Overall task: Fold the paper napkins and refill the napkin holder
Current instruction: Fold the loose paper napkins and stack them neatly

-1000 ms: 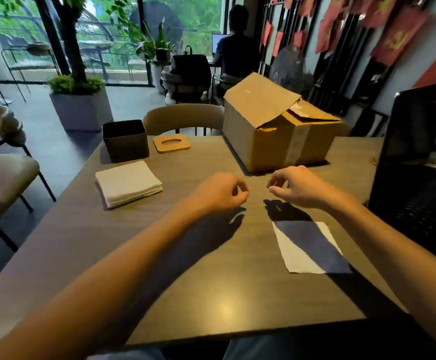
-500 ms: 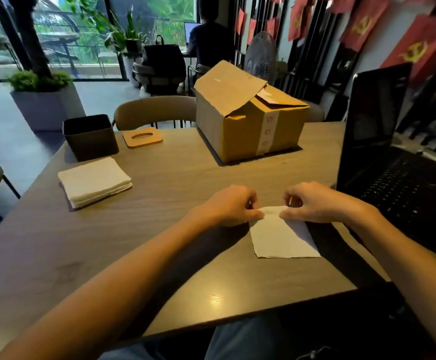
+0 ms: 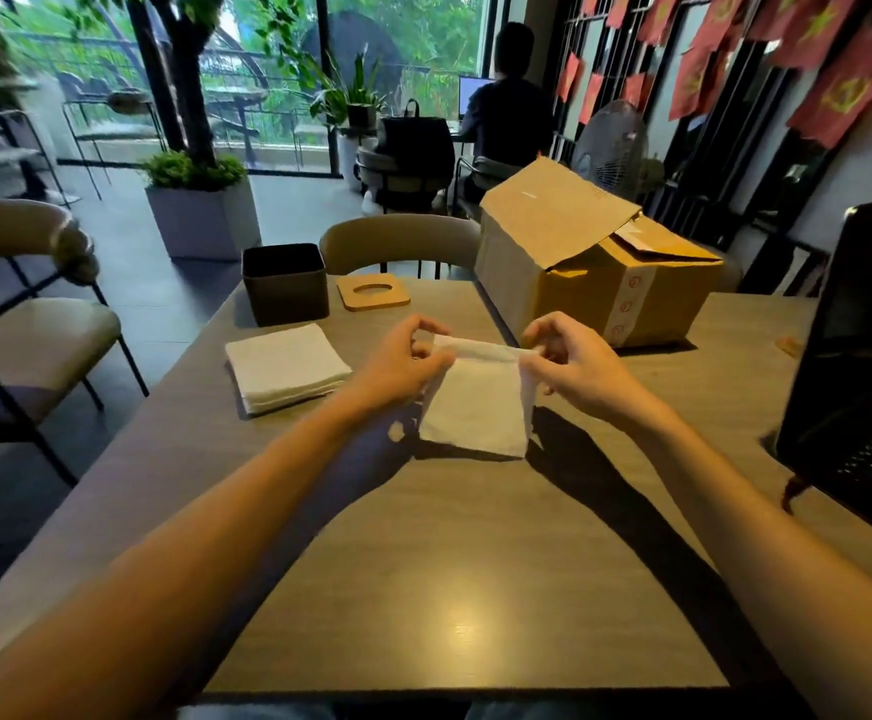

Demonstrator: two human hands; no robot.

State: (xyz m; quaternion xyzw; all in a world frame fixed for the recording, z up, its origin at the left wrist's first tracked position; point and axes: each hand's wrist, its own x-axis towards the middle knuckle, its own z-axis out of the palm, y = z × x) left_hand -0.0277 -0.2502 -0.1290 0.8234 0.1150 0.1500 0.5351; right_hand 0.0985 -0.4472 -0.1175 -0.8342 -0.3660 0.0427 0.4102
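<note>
Fingers (image 3: 436,360) of left hand (image 3: 402,363) and right hand (image 3: 574,363): pinched on top corners of one paper napkin (image 3: 475,407), held over table (image 3: 423,563); cardboard box (image 3: 595,283), far side; black napkin holder (image 3: 285,285), far left; napkin stack (image 3: 288,366), just in front of holder; wooden lid (image 3: 373,292), beside holder.

A second ago the napkin (image 3: 475,402) lay flat on the tabletop (image 3: 449,563), just under and nearer the person than the right hand (image 3: 574,363), and neither hand held it. Half a second ago both hands had come down and pinched its far corners while it was still flat. Now the left hand (image 3: 402,363) and the right hand have lifted it by that edge, stretched between them, and the sheet hangs below the fingers.
</note>
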